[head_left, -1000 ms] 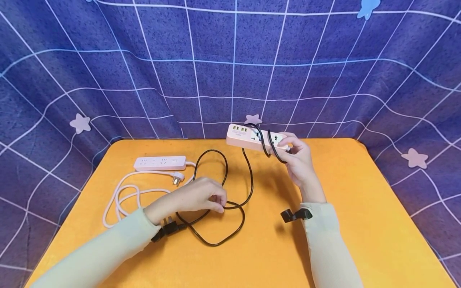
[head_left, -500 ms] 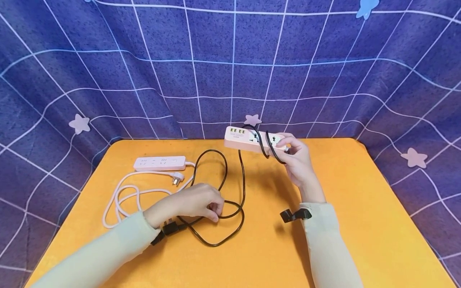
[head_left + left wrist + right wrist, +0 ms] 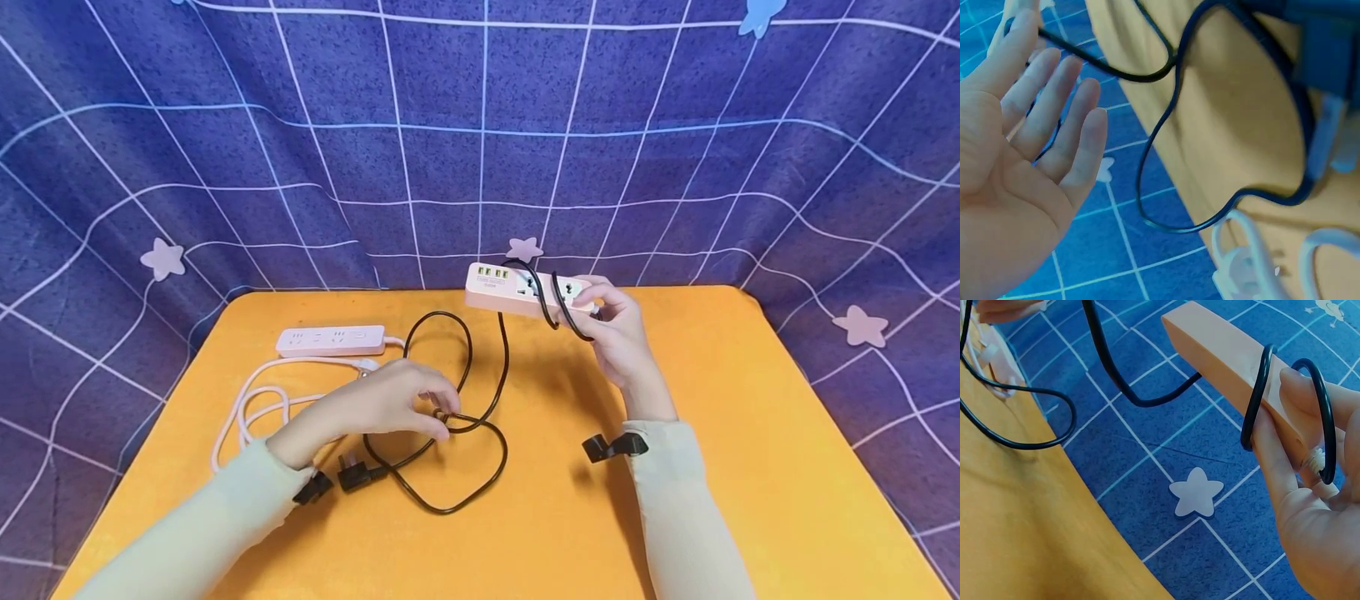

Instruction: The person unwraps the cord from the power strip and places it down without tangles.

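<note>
In the head view my right hand (image 3: 617, 337) grips one end of a pink power strip (image 3: 498, 287), raised above the table. Black cord (image 3: 1259, 397) loops around the strip near my fingers; its socket face shows USB ports. My left hand (image 3: 386, 404) hovers over the black cord's slack, thumb and fingers apart. Its fingers look loosely extended in the left wrist view, with the black cord (image 3: 1116, 70) running past the thumb tip; whether they touch is unclear. A black plug (image 3: 354, 477) at the cord's end lies on the table beside my left wrist.
A second power strip (image 3: 330, 340), pale pink, lies at the back left with its white cord (image 3: 243, 400) coiled in front, partly under my left forearm. The orange table (image 3: 555, 533) meets a blue gridded curtain (image 3: 442, 158) behind.
My left hand drew the black cord slightly left and toward me, then its fingers spread and it rose a little. My right hand keeps its grip on the pink strip, nearly still.
</note>
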`<state>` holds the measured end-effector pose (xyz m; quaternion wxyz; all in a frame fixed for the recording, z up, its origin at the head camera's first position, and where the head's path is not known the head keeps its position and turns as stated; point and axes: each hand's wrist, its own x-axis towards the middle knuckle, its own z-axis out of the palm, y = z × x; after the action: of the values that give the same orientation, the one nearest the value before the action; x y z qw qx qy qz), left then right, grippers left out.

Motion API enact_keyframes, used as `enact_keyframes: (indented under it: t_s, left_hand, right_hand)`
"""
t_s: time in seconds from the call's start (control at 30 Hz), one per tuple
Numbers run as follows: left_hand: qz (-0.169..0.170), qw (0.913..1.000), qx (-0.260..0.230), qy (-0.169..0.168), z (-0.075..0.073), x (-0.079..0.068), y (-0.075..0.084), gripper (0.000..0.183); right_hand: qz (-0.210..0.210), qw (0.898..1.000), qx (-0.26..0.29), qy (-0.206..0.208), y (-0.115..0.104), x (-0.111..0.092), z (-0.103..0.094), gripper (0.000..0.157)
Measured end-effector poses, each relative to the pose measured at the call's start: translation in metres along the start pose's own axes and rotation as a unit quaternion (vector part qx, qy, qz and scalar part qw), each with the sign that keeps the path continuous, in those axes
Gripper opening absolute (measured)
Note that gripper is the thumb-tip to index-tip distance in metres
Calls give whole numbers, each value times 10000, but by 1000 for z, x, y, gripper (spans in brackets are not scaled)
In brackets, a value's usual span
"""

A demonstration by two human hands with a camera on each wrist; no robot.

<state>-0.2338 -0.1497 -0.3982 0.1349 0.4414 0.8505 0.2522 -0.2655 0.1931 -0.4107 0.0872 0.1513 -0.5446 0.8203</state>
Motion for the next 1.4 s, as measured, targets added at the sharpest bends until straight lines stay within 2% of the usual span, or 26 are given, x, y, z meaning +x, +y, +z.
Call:
enact_keyframes:
  t_s: [0.1,0.23,0.37,0.5,0.63,0.93,1.03,1.17,1.4]
  left_hand:
    - [-121,9994,6,315,-6,-1,4,37]
    - [-264,9954,106,920,-10,4,11,29]
    - [-713,9868,49,1455,-10,14,21,27]
    - [-1113,9794,-152,1678,-6,26,28,33]
    - [-1371,9755,-554,1628,-1,37,32,36]
    - [-1921,9627,-1484,1195,7,55,28,53]
    - [-1995,9536,-1987,1066,9,57,27,54]
    - [-1918,9373,-2760,921,13,59,25,57]
    - [-1857,9109,-3582,867,18,60,16,64]
  right_hand:
    - [-34,10000,46,-9,1,0,1,37]
    - [-86,9999,139,-44,1,1,0,38]
    - [-77,9998,159,-42,1,0,0,38]
    - [-60,10000,55,29,2,-1,1,37]
    - [-87,9999,74,-2,1,0,1,37]
    - [-71,9999,126,-44,0,0,1,39]
    - [-55,9999,109,-85,0,0,1,39]
    - [-50,9998,137,-123,-1,0,1,40]
    - [-29,9997,201,-152,-2,-1,2,40]
